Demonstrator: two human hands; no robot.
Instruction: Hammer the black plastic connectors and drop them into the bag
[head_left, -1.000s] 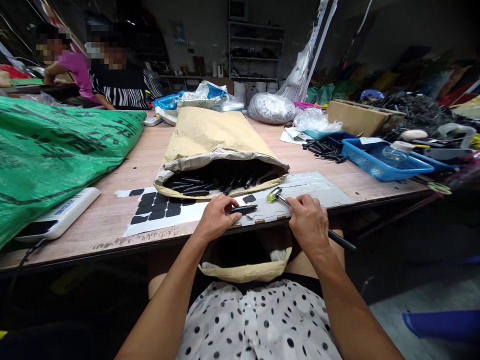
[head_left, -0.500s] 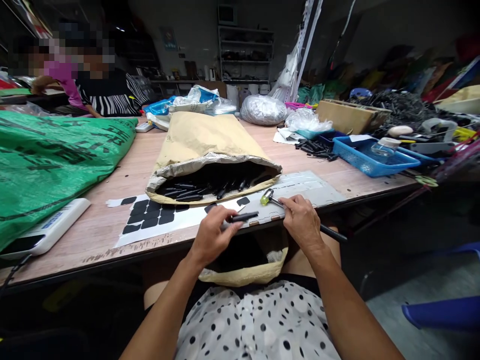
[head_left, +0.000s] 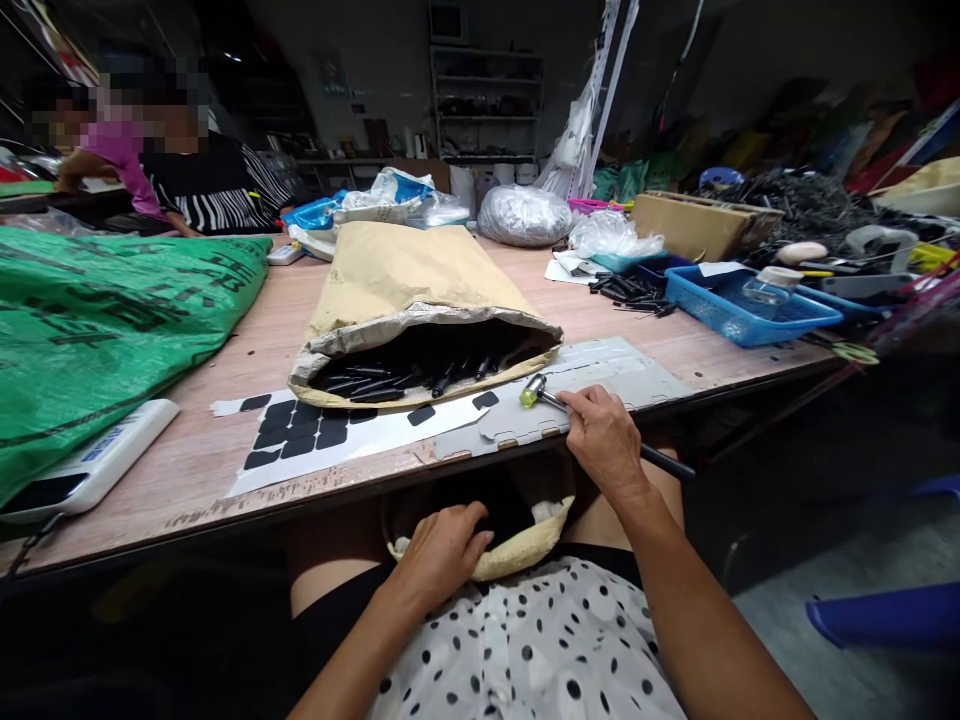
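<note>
My right hand (head_left: 604, 435) is closed round a small hammer (head_left: 553, 400) with a yellow-green tip, held over the table's front edge. Down at my lap, my left hand (head_left: 446, 545) reaches over the rim of an open paper sack (head_left: 517, 562); its fingertips are in the dark opening, and whether they hold anything is hidden. On the table lies a large tan paper sack (head_left: 420, 270), its mouth facing me, with black pen-like parts (head_left: 367, 385) inside. In front of it is a white sheet with black squares (head_left: 300, 440), beside a grey board (head_left: 615, 375).
A green sack (head_left: 127, 330) and a white device (head_left: 112, 450) are at the left. Blue baskets (head_left: 750, 310), loose black parts (head_left: 630, 292) and a cardboard box (head_left: 697, 228) stand at the right. Two people sit at the far left.
My left hand has moved down from the table edge to the lap sack; the black rod it held is no longer visible. My right hand stays almost in place with the hammer.
</note>
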